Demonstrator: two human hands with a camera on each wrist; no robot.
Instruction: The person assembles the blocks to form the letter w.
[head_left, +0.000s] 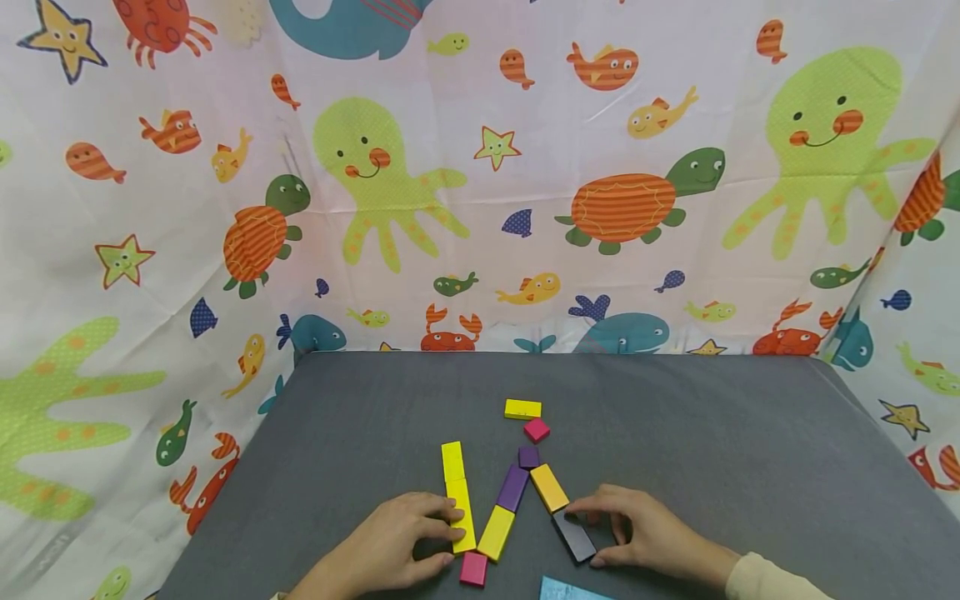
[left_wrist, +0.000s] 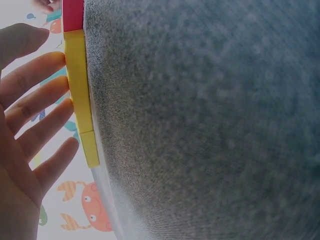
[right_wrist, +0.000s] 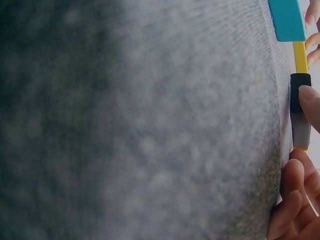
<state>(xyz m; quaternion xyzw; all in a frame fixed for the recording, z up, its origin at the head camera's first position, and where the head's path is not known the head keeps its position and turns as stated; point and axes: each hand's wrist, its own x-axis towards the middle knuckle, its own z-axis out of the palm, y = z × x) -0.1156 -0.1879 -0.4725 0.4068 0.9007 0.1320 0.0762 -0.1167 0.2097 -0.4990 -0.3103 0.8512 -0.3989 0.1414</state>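
Note:
My left hand (head_left: 408,537) lays its extended fingertips along a long yellow block (head_left: 461,512). A shorter yellow block (head_left: 452,460) continues that line at its far end, and a red block (head_left: 473,569) sits at its near end, by the left thumb. My right hand (head_left: 648,529) pinches a black block (head_left: 574,535) lengthwise, index finger at the far end and thumb at the near end. An orange-yellow block (head_left: 549,487) meets the black one. Between the hands, a slanted yellow block (head_left: 497,533) and a purple block (head_left: 512,487) lead up to a small purple block (head_left: 528,457).
Beyond the zigzag lie a small red block (head_left: 536,430) and a yellow block (head_left: 522,408). A light blue piece (head_left: 570,590) shows at the near edge of the view. The grey cloth-covered table (head_left: 712,450) backs onto a curtain (head_left: 480,192) printed with sea animals.

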